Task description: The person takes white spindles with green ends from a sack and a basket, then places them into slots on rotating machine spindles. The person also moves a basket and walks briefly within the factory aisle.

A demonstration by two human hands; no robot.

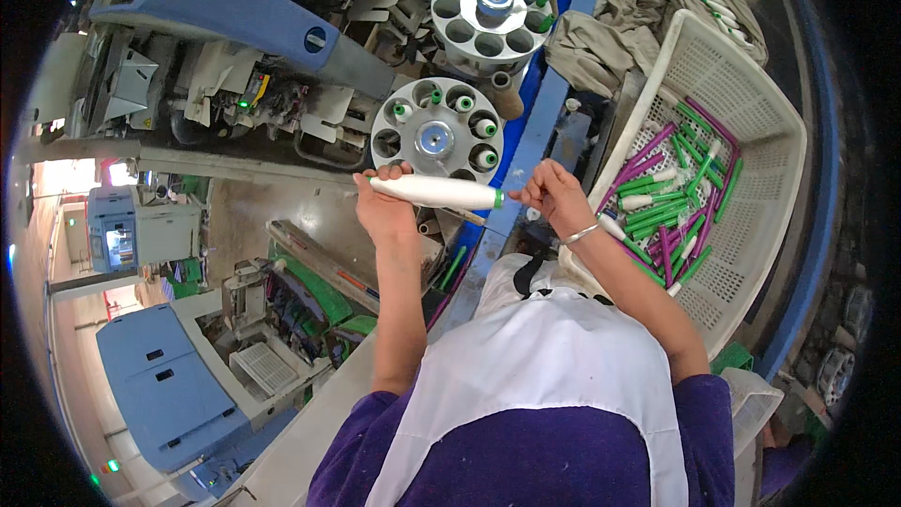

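My left hand [386,211] is closed round one end of a bobbin of white yarn [436,192], which lies almost level in front of me. The bobbin's green tube end sticks out to the right. Just beyond that end is my right hand [560,199], its fingers bent and pinched together, apart from the tube. Any thread between those fingers is too fine to make out. Right behind the bobbin stands a round magazine [435,140] with several pockets, some holding white yarn bobbins on green tubes.
A second round magazine [495,2] stands farther back. On the right, a cream plastic crate [793,122] holds green and purple tubes, some with white yarn. Cloth sacks [610,42] lie behind it. A blue-grey winding machine [225,5] extends to the far left.
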